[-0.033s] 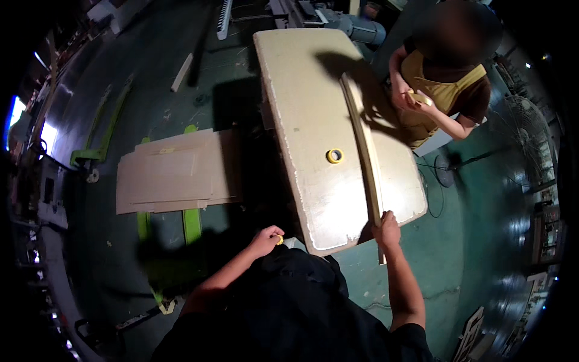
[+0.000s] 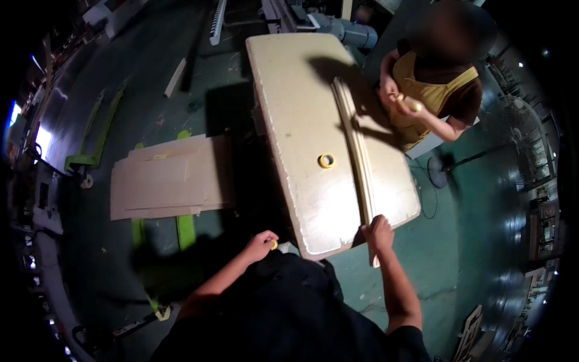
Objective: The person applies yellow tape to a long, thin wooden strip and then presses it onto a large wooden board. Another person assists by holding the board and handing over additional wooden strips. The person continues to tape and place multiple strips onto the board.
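Right hand (image 2: 379,232) is clenched around the near end of one long pale wooden strip (image 2: 356,151). The strip lies lengthwise on the cream worktop (image 2: 289,102), its near end overhanging the worktop's near edge.

Left hand (image 2: 262,244) is closed on a small yellow object (image 2: 274,245), probably tape; held off the worktop, just beside its near corner.

One roll of yellow tape (image 2: 326,160) lies flat on the worktop, just left of the strip, apart from it.

Judgement: the strip looks light, stiff and slender, and likely to sag or swing if lifted by one end. Better to grip nearer the middle, or at both ends.

One co-worker (image 2: 431,96) stands at the far right corner, both hands on something small. One stack of boards (image 2: 169,178) rests on the floor, left.
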Action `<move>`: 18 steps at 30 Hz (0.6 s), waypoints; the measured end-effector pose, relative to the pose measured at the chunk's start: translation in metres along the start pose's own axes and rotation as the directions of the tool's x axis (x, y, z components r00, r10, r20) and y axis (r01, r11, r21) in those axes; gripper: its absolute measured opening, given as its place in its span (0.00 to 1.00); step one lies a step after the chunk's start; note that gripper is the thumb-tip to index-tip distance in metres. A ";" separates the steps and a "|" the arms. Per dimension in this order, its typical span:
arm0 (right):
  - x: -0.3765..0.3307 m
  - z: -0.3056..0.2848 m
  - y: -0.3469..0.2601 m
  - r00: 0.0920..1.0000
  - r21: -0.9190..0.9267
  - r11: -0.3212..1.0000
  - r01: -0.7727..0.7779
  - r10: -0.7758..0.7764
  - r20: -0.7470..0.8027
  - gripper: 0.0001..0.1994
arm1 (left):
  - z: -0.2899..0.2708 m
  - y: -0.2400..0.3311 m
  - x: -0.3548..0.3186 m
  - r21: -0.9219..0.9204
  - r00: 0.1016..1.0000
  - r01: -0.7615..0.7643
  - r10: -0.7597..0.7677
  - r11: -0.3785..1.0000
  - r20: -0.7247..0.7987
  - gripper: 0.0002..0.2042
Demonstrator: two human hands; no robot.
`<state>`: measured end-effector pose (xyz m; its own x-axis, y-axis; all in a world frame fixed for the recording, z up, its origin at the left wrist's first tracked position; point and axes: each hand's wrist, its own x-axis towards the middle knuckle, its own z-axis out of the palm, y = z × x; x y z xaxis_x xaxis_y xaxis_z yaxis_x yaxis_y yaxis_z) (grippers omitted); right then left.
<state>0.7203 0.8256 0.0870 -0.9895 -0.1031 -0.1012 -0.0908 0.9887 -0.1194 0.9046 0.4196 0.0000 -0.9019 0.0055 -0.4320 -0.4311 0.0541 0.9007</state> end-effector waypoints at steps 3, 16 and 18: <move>-0.005 0.004 -0.003 0.998 0.108 0.993 0.044 -0.039 -0.044 0.28 | 0.002 -0.003 0.006 0.013 1.000 0.014 -0.014 1.000 -0.008 0.08; 0.028 0.007 0.006 0.959 0.176 0.967 -0.186 0.139 0.246 0.28 | -0.008 -0.008 0.001 0.021 0.999 0.018 -0.017 1.000 -0.048 0.09; 0.029 0.006 0.003 0.954 0.191 0.964 -0.186 0.131 0.271 0.28 | -0.012 -0.012 0.001 0.035 0.998 -0.009 0.011 0.999 -0.056 0.09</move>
<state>0.6923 0.8252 0.0782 -0.9249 0.0012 -0.3802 0.1182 0.9514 -0.2845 0.9086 0.4068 -0.0102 -0.9067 -0.0497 -0.4189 -0.4218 0.0893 0.9023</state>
